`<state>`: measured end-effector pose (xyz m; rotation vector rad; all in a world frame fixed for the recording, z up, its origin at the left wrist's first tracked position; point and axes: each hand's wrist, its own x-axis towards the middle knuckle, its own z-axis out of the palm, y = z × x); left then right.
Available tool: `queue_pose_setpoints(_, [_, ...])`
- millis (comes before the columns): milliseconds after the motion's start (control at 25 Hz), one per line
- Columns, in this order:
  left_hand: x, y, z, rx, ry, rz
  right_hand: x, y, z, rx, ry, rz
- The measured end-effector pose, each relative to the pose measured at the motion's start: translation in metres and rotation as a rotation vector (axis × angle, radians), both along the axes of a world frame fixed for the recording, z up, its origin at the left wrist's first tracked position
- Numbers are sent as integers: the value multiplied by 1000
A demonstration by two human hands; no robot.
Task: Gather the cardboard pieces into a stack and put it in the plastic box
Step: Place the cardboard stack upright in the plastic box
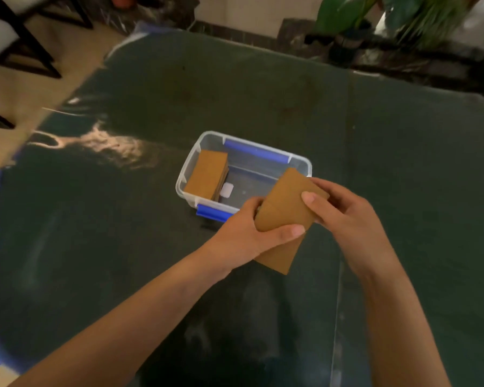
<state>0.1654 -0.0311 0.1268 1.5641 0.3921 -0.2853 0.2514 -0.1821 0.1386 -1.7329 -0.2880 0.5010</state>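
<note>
One clear plastic box (pixel 243 174) at the centre, with two blue handles (pixel 256 151), at 12 and 6 o'clock on its rim. One stack of cardboard (pixel 206 175) inside, at 9 o'clock. One held bundle of cardboard pieces (pixel 287 210) at 4 o'clock of the box, exact count unclear. Two hands: left (pixel 249 233), right (pixel 347 216). One dark table (pixel 263 93).

No legible text, apparently.
</note>
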Motion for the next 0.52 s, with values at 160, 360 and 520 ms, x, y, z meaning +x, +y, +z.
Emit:
queue_pose_setpoints(160, [36, 4, 9, -90, -46, 46, 41, 20, 13, -34, 43, 5])
queue_pose_setpoints(360, [90, 21, -16, -127, 120, 95, 80, 40, -11, -140, 100, -94])
queue_pose_setpoints(520, [116, 29, -48, 91, 259, 108, 80, 35, -63, -348, 31, -404])
